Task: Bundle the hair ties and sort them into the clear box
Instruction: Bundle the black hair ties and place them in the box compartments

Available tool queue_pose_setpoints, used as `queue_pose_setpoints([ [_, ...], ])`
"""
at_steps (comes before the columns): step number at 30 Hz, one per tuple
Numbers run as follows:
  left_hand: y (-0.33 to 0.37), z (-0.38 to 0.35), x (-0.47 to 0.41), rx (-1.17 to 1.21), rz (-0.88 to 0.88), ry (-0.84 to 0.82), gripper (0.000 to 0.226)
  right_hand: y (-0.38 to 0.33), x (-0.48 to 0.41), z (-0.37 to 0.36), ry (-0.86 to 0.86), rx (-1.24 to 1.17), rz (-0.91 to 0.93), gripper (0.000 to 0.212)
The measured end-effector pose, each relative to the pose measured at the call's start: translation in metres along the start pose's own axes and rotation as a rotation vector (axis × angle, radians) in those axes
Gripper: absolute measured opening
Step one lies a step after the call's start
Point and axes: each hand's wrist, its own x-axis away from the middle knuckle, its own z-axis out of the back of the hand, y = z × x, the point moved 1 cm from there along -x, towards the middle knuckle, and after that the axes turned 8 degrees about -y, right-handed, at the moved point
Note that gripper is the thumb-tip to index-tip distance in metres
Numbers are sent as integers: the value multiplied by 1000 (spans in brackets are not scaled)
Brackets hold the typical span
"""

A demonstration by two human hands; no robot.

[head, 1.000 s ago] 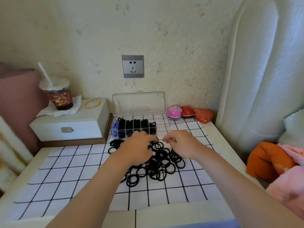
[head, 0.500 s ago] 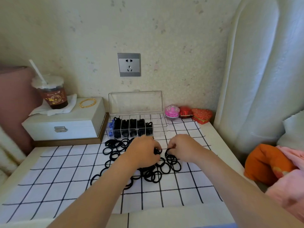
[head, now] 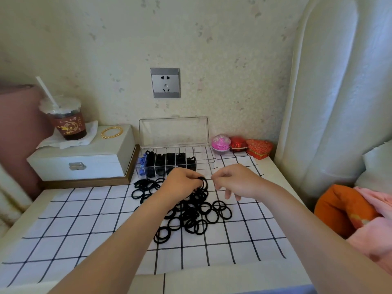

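Note:
Many loose black hair ties (head: 191, 217) lie in a pile on the white grid-patterned cloth (head: 84, 225). My left hand (head: 180, 185) hovers over the pile's far side and grips a bunch of black hair ties (head: 202, 182) in its curled fingers. My right hand (head: 235, 182) is just right of it, fingers curled and pinched together; what it pinches is too small to tell. Behind the hands stands the clear box (head: 203, 160) with its lid up. Its left compartments hold black ties and a blue one; the right compartments are bare.
A white jewelry box (head: 84, 158) at back left carries a drink cup with a straw (head: 63, 122) and a gold bangle (head: 112, 132). Small pink and red trinket boxes (head: 241, 144) sit by the wall. Orange and pink fabric (head: 350, 211) lies off the table's right edge.
Both hands have lifted off the pile and moved slightly apart. The left one now carries a bunch of ties above the pile. The camera view has shifted a little.

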Motion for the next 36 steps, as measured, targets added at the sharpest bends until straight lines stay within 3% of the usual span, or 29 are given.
queue_pose_setpoints([
  [3,2,4,1,-54,6,-18,22,6,5,0,-116,332,-64,32],
  [6,3,4,3,-49,-7,-41,24,8,8,-8,-179,453,-92,41],
  [10,2,6,5,-61,-17,-66,21,8,2,-18,-65,511,-21,22],
  [14,0,9,4,-32,-13,-45,20,6,-2,-22,-99,452,-25,8],
  [19,-3,13,-2,-25,9,0,19,1,-3,-15,-50,246,-22,16],
  [24,-5,13,-3,-17,29,45,16,-6,-5,-8,109,93,55,13],
  [30,-6,11,-1,42,38,52,17,-14,-4,-11,48,-265,41,16],
  [32,-5,9,-1,110,48,35,17,-18,-3,-12,43,-305,60,13],
  [36,2,1,3,478,126,-125,17,-21,-8,-15,152,-250,74,4],
])
